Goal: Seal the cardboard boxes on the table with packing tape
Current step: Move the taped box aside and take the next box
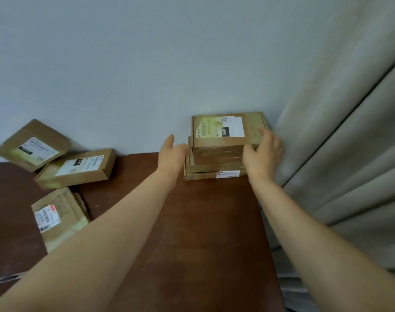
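Cardboard is piled at the far right of the brown wooden surface (pixel 203 221), where a stack of boxes (pixel 214 170) is set against the pale wall (pixel 147 64), just beside a grey curtain (pixel 349 154). The stack is crowned by the top box (pixel 216 154), whose upper face is marked with a shipping label (pixel 221 129) carrying a QR code and a black patch. Flatter boxes are seen beneath it, the lowest bearing a small white label on its front edge. The top box is gripped at its front right corner by the right hand (pixel 262 152), with the thumb laid on the front face and the fingers curled over the top near the right edge. The left hand (pixel 171 154) is held open at the left side of the stack, with the thumb raised and the fingers extended toward the cardboard. Whether contact is made cannot be told, since the fingertips are hidden. Three more boxes are found at the left, well apart from the stack. A leaning box (pixel 31 145) is propped tilted against the wall, a middle box (pixel 77 168) lies flat just in front of it, and a near box (pixel 59 219) lies closer to the viewer, partly covered by the left forearm. Each of the three is marked with a printed label on top.
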Available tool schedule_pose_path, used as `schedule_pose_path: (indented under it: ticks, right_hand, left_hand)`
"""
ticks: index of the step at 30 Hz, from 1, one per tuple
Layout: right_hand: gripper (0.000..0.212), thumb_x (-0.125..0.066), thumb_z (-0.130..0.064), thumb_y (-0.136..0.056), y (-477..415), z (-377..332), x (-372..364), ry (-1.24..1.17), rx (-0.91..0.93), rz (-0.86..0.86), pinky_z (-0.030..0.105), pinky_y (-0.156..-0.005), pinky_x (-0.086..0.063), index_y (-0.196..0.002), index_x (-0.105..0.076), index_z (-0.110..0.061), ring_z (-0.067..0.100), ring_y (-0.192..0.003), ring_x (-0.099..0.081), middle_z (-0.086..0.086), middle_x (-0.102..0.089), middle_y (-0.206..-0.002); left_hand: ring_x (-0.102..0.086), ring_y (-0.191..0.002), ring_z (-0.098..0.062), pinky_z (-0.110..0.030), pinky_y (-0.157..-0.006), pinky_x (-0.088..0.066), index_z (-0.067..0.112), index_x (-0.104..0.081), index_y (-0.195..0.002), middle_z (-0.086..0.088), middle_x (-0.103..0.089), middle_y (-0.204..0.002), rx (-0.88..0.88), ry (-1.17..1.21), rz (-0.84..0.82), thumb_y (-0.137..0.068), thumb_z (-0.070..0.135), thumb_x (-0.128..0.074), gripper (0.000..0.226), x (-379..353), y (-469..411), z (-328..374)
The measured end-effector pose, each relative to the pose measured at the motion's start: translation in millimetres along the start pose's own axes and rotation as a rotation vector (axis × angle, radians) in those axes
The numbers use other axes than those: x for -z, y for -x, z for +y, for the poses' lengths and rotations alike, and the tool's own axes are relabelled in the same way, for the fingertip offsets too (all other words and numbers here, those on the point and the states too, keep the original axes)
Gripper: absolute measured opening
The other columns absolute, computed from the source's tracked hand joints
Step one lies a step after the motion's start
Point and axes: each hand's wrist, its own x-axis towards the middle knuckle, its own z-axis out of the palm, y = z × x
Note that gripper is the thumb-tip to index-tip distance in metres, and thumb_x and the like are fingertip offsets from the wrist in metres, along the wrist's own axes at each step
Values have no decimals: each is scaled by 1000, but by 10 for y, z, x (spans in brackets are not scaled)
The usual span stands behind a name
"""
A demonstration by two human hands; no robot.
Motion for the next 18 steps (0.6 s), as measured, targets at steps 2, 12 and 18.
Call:
schedule_pose_path:
  ticks: [2,12,18]
  right_hand:
    - [52,-53,-6,-84,281,-151,-86,2,39,-50,38,-109,-22,-135,-48,-17,26,-133,-34,6,-43,-142]
    - [33,-54,-12,-87,1894,-1203,-1182,-36,27,-269,37,-112,-25,-117,-60,-24,14,-116,-55,-7,-62,-113]
    - [26,-54,-17,-86,2675,-1623,-2007,-27,54,-512,38,-109,-33,-103,-58,-36,3,-100,-53,-18,-60,-97]
  left_hand:
    - [-29,-140,-20,-31,-108,-25,14,-31,-148,-1,-32,-153,6,-16,5,-87,7,-49,64,205,51,-63]
    - [-45,-128,-18,-25,-101,-36,12,-45,-140,-3,-48,-141,-44,-56,-70,-88,15,-54,53,2064,344,-443]
    - [-50,-119,-22,-36,-103,-40,12,-52,-133,-5,-54,-130,88,-43,52,-87,14,-53,46,3214,278,-860]
